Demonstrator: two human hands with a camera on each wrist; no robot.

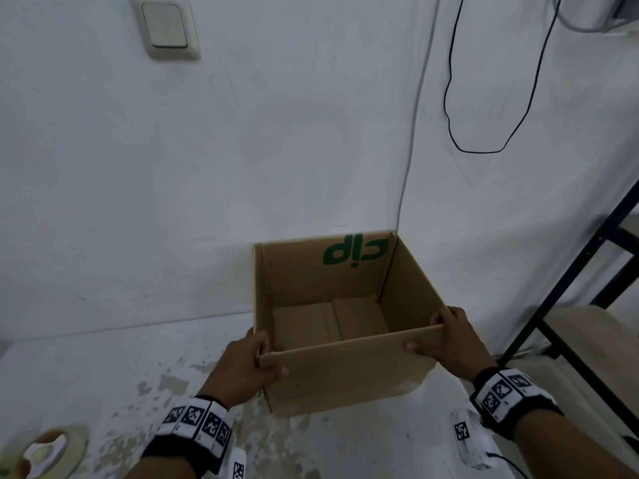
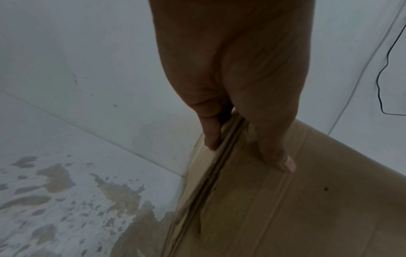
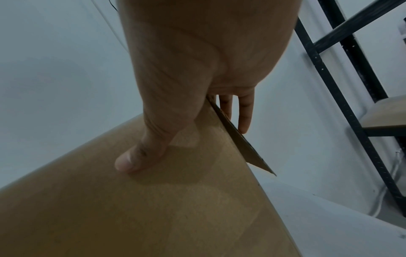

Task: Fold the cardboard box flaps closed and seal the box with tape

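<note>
An open brown cardboard box (image 1: 345, 371) with a green logo on its far inner wall stands on the white table against the wall. My left hand (image 1: 249, 364) grips its near left corner, thumb on the front face (image 2: 283, 163) and fingers (image 2: 211, 137) round the side. My right hand (image 1: 446, 337) grips the near right corner, thumb (image 3: 131, 161) on the front face of the box (image 3: 153, 217) and fingers (image 3: 243, 114) behind the side wall. A roll of tape (image 1: 48, 451) lies at the table's near left.
The table (image 1: 103, 368) has worn, peeling paint. A black metal shelf frame (image 1: 594, 281) stands to the right of the box. A black cable (image 1: 484, 146) hangs on the wall above, and a light switch (image 1: 166, 25) sits at the upper left.
</note>
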